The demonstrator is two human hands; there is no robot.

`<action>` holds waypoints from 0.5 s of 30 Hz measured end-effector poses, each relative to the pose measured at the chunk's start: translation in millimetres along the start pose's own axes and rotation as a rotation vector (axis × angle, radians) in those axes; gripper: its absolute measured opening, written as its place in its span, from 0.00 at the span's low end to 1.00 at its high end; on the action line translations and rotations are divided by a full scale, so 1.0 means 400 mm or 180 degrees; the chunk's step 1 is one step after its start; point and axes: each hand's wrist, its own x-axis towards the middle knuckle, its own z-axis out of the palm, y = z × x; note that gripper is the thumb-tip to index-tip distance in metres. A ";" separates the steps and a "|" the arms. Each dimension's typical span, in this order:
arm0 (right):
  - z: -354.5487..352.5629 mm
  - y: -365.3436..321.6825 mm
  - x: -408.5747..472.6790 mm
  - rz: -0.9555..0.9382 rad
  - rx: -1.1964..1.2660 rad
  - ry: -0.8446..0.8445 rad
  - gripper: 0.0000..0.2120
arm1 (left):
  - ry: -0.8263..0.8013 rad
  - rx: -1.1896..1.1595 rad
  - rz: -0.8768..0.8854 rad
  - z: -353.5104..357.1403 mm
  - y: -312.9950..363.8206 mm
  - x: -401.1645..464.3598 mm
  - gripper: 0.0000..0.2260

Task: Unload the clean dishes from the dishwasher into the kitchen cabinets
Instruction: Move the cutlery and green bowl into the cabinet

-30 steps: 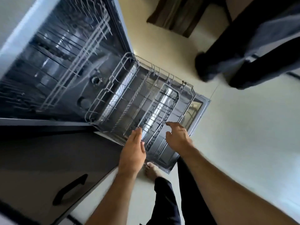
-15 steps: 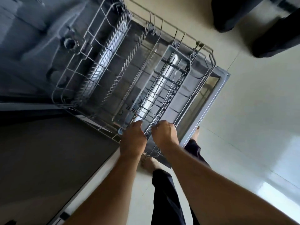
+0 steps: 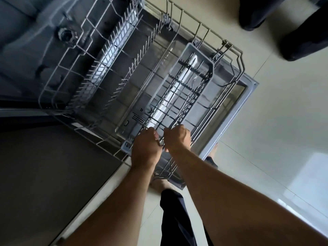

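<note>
Dim, cool daylight glares off the floor (image 3: 310, 183) at lower right, beyond the open dishwasher door (image 3: 230, 132). The tub left of that door sits in shadow. Wide-angle bending stretches the edges; slight softness throughout.

Both arms reach down, left grip (image 3: 145, 148) and right grip (image 3: 176, 138) curled, side by side.

The lower wire rack (image 3: 177, 55) sits pulled out over the open dishwasher door (image 3: 236, 110), which lies flat just above the pale tiled floor (image 3: 284, 121). A grey cutlery basket (image 3: 198, 52) rests in the rack. A bare foot (image 3: 158, 185) stands on the floor beside the door.
</note>
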 end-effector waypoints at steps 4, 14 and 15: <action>0.002 0.008 0.006 -0.0024 -0.0116 -0.0158 0.08 | 0.0214 -0.0065 -0.0087 0.014 -0.011 -0.021 0.11; -0.022 0.029 -0.014 -0.0308 0.0133 -0.0175 0.08 | 0.0302 -0.0091 -0.0119 0.015 -0.001 -0.018 0.10; -0.026 0.032 -0.019 -0.0378 0.0139 -0.0145 0.08 | 0.0292 -0.0113 -0.0107 0.015 -0.002 -0.017 0.10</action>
